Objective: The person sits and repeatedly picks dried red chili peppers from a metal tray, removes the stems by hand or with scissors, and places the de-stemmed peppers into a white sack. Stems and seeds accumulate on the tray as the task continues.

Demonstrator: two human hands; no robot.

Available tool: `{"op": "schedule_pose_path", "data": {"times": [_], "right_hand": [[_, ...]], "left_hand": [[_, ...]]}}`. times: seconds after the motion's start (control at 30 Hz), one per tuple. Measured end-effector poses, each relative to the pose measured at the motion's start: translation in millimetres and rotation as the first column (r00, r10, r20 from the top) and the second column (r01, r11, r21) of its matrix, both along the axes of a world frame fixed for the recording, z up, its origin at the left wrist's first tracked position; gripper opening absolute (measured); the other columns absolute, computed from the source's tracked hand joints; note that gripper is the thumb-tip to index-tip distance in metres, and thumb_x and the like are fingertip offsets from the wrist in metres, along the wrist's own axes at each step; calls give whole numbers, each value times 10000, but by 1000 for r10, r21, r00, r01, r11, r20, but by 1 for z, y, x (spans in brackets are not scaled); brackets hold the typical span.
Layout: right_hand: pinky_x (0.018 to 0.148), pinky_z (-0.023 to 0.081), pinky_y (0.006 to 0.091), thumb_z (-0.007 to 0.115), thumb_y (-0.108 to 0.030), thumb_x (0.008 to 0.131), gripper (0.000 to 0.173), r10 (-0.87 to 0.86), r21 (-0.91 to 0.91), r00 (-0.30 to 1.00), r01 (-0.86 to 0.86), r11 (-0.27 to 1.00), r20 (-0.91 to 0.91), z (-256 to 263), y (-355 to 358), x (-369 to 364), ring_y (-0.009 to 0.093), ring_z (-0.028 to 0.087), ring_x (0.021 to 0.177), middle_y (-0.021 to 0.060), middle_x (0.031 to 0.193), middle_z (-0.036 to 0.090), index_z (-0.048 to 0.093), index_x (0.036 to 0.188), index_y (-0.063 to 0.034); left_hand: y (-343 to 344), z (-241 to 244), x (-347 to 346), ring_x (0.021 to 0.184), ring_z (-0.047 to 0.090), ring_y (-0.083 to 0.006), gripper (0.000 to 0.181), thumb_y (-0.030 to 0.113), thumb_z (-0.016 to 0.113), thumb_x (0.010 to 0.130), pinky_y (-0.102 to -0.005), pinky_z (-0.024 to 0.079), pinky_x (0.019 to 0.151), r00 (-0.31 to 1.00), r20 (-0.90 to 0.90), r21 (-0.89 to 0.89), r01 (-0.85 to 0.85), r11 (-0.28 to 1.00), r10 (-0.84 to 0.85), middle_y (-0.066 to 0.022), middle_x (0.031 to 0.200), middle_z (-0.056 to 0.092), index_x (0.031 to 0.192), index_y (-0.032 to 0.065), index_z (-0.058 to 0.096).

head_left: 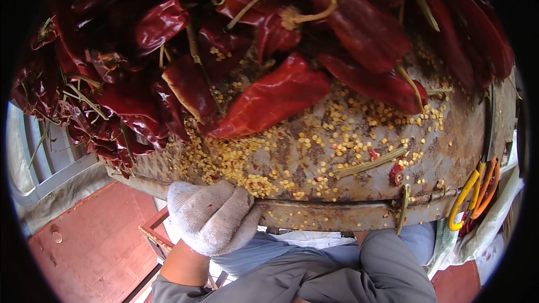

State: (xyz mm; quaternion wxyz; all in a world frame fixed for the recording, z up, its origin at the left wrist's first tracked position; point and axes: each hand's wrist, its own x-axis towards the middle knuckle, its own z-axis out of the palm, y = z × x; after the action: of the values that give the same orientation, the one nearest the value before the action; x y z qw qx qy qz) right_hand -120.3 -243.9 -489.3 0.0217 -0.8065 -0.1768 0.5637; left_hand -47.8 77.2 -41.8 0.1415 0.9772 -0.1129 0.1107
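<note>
My left hand (212, 218), in a whitish knit glove, is curled at the near edge of a rusty metal tabletop (454, 147). Its fingertips are hidden, so whether they grip anything does not show. Yellow chili seeds (236, 158) lie scattered just beyond the knuckles. A glossy dried red chili pepper (273, 97) rests on the seeds, in front of a large heap of dried red chilies (118, 97). My right hand is out of view; its grey sleeve (379, 256) runs to the table's near edge, where the forearm disappears underneath.
Scissors (473, 195) with yellow and orange handles hang over the right edge. Loose stems (370, 163) lie near the front, one green stem (403, 208) across the rim. A whitish woven sack (490, 231) is at lower right, a wooden frame (158, 229) below left, above a reddish floor (92, 240).
</note>
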Motion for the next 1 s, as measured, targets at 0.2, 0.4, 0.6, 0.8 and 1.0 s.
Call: {"op": "schedule_pose_path", "data": {"times": [0.2, 0.4, 0.6, 0.8, 1.0], "right_hand": [[895, 518, 442, 525, -140, 964, 325, -136, 20, 991, 136, 990, -12, 4, 5, 7, 317, 685, 1051, 141, 1169, 700, 668, 1238, -42], [854, 524, 425, 531, -106, 958, 315, -320, 20, 947, 320, 947, -13, 20, 24, 1, 301, 691, 1017, 132, 1140, 696, 662, 1236, -39], [813, 530, 408, 537, -71, 952, 308, -461, 18, 887, 461, 887, -5, 17, 52, -2, 284, 696, 982, 123, 1112, 692, 656, 1234, -36], [772, 537, 392, 542, -36, 947, 306, -526, 1, 850, 526, 850, -9, 10, 80, -6, 267, 702, 948, 114, 1083, 688, 650, 1232, -34], [731, 543, 375, 548, -1, 941, 307, -562, 29, 826, 563, 826, -47, 10, 98, -3, 250, 707, 914, 106, 1055, 685, 645, 1230, -31]], "left_hand": [[1, -10, 2, 536, 618, -223, 318, 171, 888, 590, -355, 427, 452, 997, 76, -28, 10, 1000, -8, -56, 768, 664, 865, 83, 755], [-4, 1, 1, 699, 618, -249, 407, 153, 870, 615, -389, 436, 614, 1000, -28, -17, -12, 1000, 12, -73, 887, 680, 981, 97, 703], [0, 1, -8, 778, 605, -281, 449, 139, 832, 611, -421, 444, 689, 997, -80, -8, -11, 1000, 11, -88, 940, 678, 1033, 99, 684], [6, 8, -8, 726, 599, -305, 396, 187, 823, 610, -432, 432, 643, 990, -135, -34, 43, 998, -47, -89, 917, 661, 976, 110, 693], [7, 12, -7, 686, 610, -319, 418, 233, 858, 573, -443, 423, 599, 985, -160, -49, 50, 998, -58, -88, 901, 653, 943, 117, 701]]}}
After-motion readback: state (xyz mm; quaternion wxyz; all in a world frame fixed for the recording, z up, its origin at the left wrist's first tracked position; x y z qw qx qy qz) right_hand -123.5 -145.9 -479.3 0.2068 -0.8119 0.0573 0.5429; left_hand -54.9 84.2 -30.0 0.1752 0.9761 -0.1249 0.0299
